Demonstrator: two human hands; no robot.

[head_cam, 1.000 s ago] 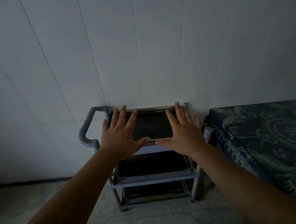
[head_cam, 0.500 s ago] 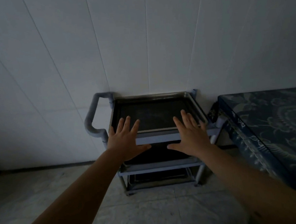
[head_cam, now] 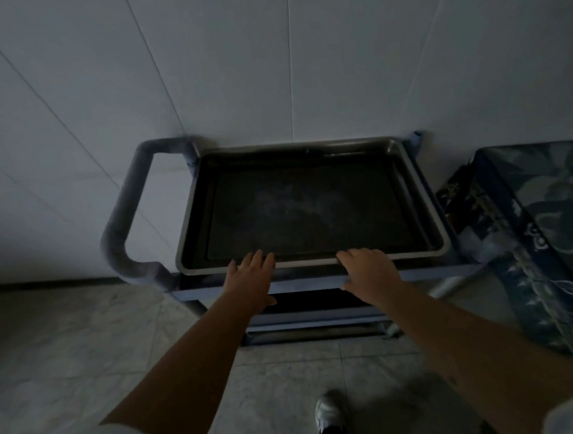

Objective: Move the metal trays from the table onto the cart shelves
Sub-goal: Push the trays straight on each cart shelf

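Note:
A dark metal tray (head_cam: 298,209) lies flat on the top shelf of the grey-blue cart (head_cam: 307,285), filling it. My left hand (head_cam: 250,282) rests at the tray's front rim, left of centre, with its fingers spread on the edge. My right hand (head_cam: 368,270) rests on the same rim further right, its fingers bent over the edge and its thumb against the shelf front. Neither hand lifts the tray. The lower shelves (head_cam: 315,331) are dark, and I cannot make out what they hold.
The cart stands against a white panelled wall, with its tubular handle (head_cam: 122,221) on the left. A table under a blue patterned cloth (head_cam: 549,218) stands close on the right. Pale floor tiles lie below, and my shoe (head_cam: 327,414) is near the bottom edge.
I have come closer and look more steeply down on the cart. Both hands have drawn back from above the tray to its front rim.

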